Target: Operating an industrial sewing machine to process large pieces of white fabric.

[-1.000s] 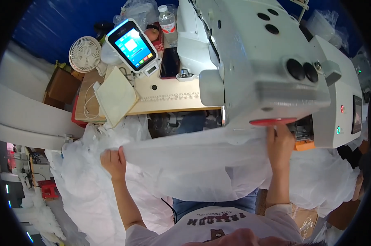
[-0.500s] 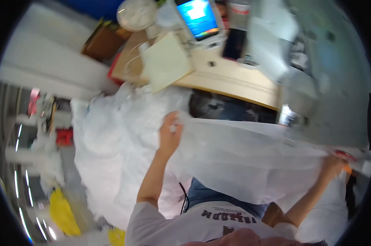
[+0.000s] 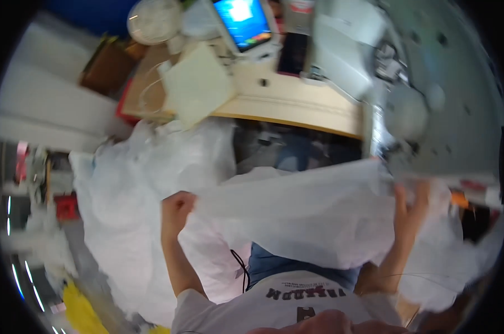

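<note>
1. Evidently the left hand has its grip clenched, fingers curled in, on the left end of a thin, white, semi-translucent cloth.
2. The right hand is at the cloth's right end, thumb and fingers parted; motion blur smears it (the fingertips most of all), so I cannot tell whether its grip has hold of the fabric.
3. Between the two hands the cloth spans the space above the blue-trousered lap, its upper edge sloping up toward the right and its lower part sagging in soft folds.
4. Just beyond, a pale wooden counter with a yellowish front edge carries a cream, four-cornered flat sheet, a dark slab-shaped phone and a white-framed panel with a lit blue screen.
5. At the right looms a large grey-white machine with dark round spots on its body, near the right hand.
6. Left of the cloth, a bulky heap of white, filmy fabric spreads downward from the counter's front; well apart, farther left, is a small red stool.
</note>
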`<action>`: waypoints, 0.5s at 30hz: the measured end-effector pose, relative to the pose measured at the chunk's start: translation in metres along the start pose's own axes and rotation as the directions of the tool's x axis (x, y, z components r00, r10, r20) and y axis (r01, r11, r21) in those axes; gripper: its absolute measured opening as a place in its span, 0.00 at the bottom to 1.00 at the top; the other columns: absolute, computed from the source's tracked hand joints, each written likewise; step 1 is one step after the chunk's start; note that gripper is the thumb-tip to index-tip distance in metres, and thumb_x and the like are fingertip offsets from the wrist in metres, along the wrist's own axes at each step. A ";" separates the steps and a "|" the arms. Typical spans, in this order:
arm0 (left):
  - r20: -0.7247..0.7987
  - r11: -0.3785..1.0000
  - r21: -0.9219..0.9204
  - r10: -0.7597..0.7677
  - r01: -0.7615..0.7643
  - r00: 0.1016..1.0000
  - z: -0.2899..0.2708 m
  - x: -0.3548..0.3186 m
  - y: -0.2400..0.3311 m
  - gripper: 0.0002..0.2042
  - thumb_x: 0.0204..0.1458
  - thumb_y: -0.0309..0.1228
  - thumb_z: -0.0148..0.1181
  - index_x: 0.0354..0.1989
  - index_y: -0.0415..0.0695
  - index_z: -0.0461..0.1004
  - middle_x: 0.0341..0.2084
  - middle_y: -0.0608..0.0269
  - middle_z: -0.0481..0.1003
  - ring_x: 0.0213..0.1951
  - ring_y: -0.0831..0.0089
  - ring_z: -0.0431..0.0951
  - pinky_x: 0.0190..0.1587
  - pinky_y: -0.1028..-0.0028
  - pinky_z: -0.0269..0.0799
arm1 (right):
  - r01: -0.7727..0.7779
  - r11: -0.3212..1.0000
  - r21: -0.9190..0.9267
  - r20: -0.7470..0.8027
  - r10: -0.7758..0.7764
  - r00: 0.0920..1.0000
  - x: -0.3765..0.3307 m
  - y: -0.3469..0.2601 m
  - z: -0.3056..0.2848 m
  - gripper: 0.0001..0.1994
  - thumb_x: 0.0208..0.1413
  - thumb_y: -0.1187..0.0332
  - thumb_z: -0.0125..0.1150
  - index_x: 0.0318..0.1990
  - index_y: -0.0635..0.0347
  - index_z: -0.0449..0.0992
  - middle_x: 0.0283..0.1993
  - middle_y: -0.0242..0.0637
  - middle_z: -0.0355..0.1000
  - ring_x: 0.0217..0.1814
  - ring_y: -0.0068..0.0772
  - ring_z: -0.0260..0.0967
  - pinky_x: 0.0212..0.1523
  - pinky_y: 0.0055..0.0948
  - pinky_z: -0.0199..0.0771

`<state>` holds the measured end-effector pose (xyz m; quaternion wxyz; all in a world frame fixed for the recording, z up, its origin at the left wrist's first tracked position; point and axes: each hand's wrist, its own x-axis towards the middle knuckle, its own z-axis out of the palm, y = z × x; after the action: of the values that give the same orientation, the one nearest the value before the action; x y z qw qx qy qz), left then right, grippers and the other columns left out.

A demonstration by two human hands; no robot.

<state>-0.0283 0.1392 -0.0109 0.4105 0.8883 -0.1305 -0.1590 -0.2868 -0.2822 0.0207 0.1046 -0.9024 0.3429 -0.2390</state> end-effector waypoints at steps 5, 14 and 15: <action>-0.313 0.981 -0.115 0.113 -0.155 0.943 0.007 0.022 0.009 0.06 0.54 0.27 0.52 0.30 0.37 0.73 0.20 0.69 0.69 0.23 0.85 0.65 0.27 0.83 0.62 | -0.252 0.960 -0.121 0.424 0.279 0.861 0.029 -0.029 -0.028 0.15 0.53 0.60 0.57 0.37 0.66 0.72 0.39 0.52 0.70 0.43 0.58 0.65 0.42 0.41 0.65; -0.233 0.942 -0.009 0.323 -0.335 0.917 0.057 0.087 -0.017 0.04 0.52 0.25 0.55 0.28 0.38 0.71 0.26 0.65 0.73 0.26 0.81 0.69 0.30 0.79 0.66 | -0.292 0.875 0.386 0.304 0.178 0.936 0.012 -0.008 -0.029 0.13 0.47 0.68 0.62 0.38 0.67 0.72 0.29 0.41 0.72 0.31 0.30 0.69 0.33 0.27 0.67; -0.072 0.939 -0.203 0.268 -0.277 0.961 0.059 0.076 -0.017 0.04 0.51 0.25 0.55 0.27 0.38 0.71 0.26 0.65 0.73 0.27 0.80 0.70 0.31 0.79 0.66 | -0.488 0.802 0.345 0.435 0.324 0.840 0.007 0.007 -0.034 0.11 0.47 0.70 0.61 0.36 0.66 0.73 0.29 0.38 0.72 0.31 0.24 0.66 0.33 0.24 0.66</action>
<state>0.0199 0.0816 -0.0734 0.5231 0.8164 -0.2257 -0.0945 -0.3031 -0.2928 0.0505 0.4162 -0.7857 0.4429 -0.1153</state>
